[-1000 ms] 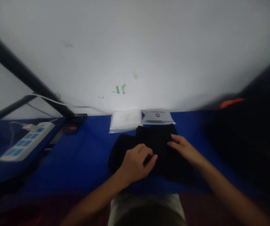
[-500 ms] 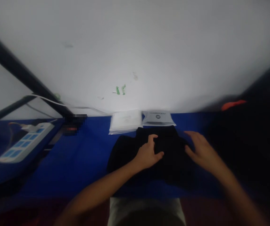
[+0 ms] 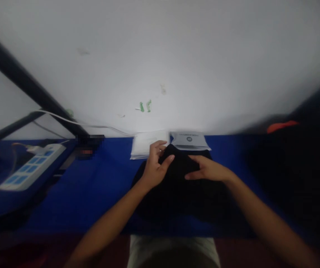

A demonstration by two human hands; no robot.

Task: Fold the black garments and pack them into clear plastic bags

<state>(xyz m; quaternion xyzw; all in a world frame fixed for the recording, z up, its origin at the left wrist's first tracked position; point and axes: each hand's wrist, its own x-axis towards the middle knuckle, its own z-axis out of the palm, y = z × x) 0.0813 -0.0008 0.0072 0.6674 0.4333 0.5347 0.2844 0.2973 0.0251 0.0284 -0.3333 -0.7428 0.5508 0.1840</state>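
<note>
I am seeing my left hand (image 3: 154, 168) pinching the folded black cloth garment's (image 3: 182, 190) far edge, lifting it; my right hand (image 3: 208, 170) is lying flat, open, pinning it down beside.

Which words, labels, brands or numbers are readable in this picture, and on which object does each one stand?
No text can be read.
Grey packet behind the black garment: a dark line of print and a round logo, too blurred to read.
White packet beside it: no legible print.
Power strip: blue sockets only, no readable marking.
Pixelated patch: unreadable.
</note>
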